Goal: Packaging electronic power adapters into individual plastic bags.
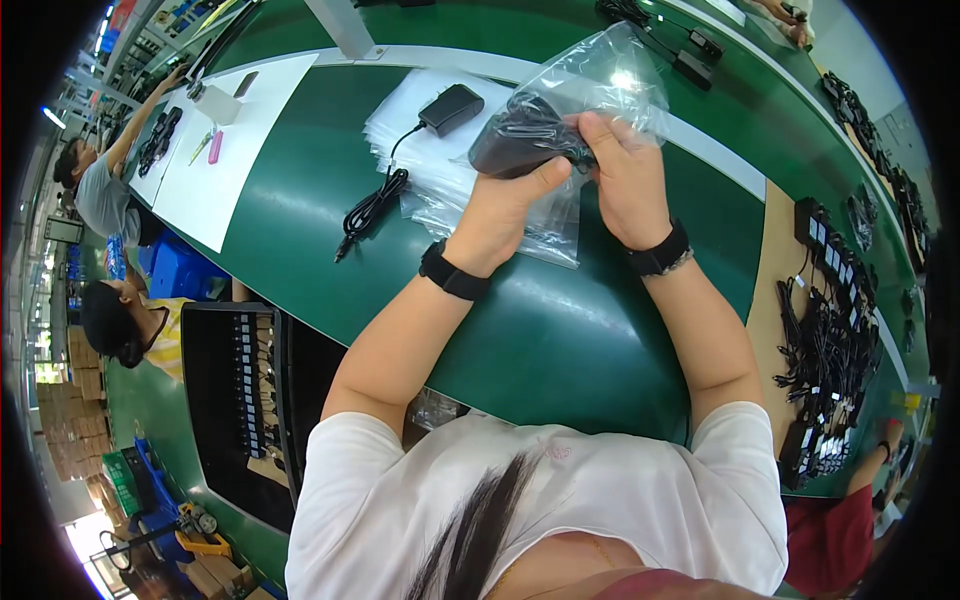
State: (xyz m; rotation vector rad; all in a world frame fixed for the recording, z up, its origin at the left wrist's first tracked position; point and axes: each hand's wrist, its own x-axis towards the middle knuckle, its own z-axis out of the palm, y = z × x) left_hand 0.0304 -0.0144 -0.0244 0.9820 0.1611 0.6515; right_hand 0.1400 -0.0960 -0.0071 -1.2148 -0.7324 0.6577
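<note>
Between my two hands is a black power adapter (500, 150) with its coiled cord, inside a clear plastic bag (600, 80). My left hand (512, 208) grips the adapter's near side through the film, thumb on top. My right hand (622, 165) pinches the bag by the cord, its thumb and fingers closed. Under them lies a fanned stack of clear plastic bags (430, 170). A second power adapter (453, 109) rests on that stack, its bundled cord (372, 212) trailing onto the green table (300, 240).
Many corded adapters (830, 330) lie on cardboard at the right. A white sheet (240, 160) at the left bears a pink-handled tool (216, 146). A black bin (225, 400) with adapters stands lower left. More adapters (692, 68) lie beyond a rail. Co-workers sit at left and right.
</note>
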